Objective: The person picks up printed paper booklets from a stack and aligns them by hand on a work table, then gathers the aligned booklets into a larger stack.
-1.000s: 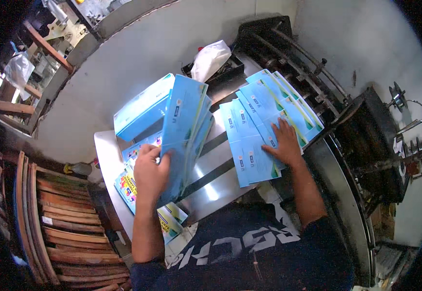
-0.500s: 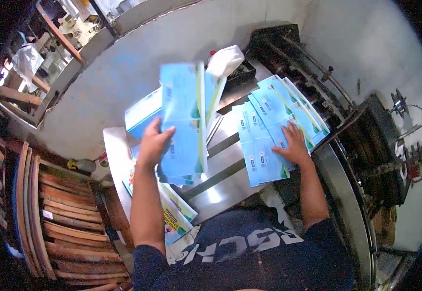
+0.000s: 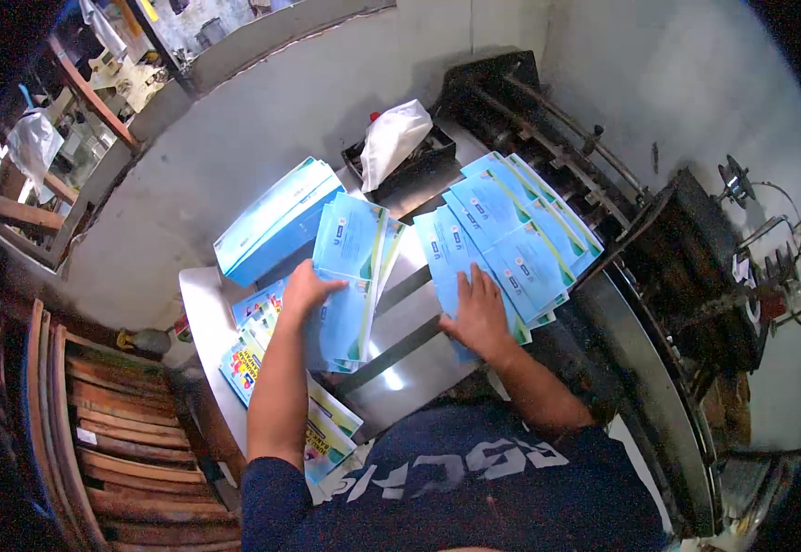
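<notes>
While two bare hands work over a shiny metal bench (image 3: 200, 296), the left hand (image 3: 307, 287) has its grip pinched on one small bundle of light blue printed sheets (image 3: 350, 276), held tilted just above the bench. Beyond that grip lies one squared stack of blue sheets (image 3: 276, 219). The right hand (image 3: 476, 315) rests flat, fingers spread, on one fanned row of blue sheets (image 3: 511, 239); how many is unclear. One white plastic bag (image 3: 391, 138) sits farther off.
</notes>
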Demonstrator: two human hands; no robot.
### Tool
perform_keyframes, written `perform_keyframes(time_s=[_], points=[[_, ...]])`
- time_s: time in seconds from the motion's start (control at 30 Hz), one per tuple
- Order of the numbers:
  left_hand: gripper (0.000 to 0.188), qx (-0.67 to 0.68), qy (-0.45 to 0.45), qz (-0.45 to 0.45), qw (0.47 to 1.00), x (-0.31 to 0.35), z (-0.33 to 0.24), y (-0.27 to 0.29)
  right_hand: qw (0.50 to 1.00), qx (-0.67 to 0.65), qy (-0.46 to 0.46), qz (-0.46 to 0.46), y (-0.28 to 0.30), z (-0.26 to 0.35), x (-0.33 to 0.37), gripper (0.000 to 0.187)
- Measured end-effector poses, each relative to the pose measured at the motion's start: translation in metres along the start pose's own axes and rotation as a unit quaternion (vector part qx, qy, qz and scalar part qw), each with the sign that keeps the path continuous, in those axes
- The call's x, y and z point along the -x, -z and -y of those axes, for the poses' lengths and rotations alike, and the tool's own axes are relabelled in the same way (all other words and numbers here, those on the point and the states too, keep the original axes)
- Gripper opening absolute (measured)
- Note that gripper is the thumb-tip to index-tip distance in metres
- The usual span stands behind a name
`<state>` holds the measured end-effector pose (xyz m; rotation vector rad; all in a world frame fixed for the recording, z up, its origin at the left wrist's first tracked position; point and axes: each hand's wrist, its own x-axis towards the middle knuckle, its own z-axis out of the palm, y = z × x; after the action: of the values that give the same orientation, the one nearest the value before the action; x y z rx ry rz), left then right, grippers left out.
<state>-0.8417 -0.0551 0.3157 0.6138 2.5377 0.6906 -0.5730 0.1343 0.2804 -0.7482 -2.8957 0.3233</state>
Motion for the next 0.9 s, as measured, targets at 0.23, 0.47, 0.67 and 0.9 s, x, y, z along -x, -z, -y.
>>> perform_keyframes(time_s=[0.23, 0.47, 0.67, 0.9], points=[[0.041, 0.305, -0.047, 0.115, 0.944, 0.029, -0.015, -0.008, 0.994, 0.098, 0.019, 0.043, 0.001, 0.005, -0.01, 0.077], [0.044, 0.391, -0.014, 0.001, 0.92, 0.06, -0.022, -0.099, 0.994, -0.072, -0.026, 0.076, 0.054, -0.009, -0.023, 0.054], [0.057, 0.51, 0.022, 0.064, 0.858, 0.074, -0.051, -0.136, 0.937, -0.29, 0.071, 0.179, 0.042, 0.047, 0.006, 0.076], [0.041, 0.491, 0.05, 0.006, 0.87, 0.079, -0.056, -0.15, 0.985, 0.106, -0.029, -0.135, 0.035, -0.073, -0.033, 0.075]])
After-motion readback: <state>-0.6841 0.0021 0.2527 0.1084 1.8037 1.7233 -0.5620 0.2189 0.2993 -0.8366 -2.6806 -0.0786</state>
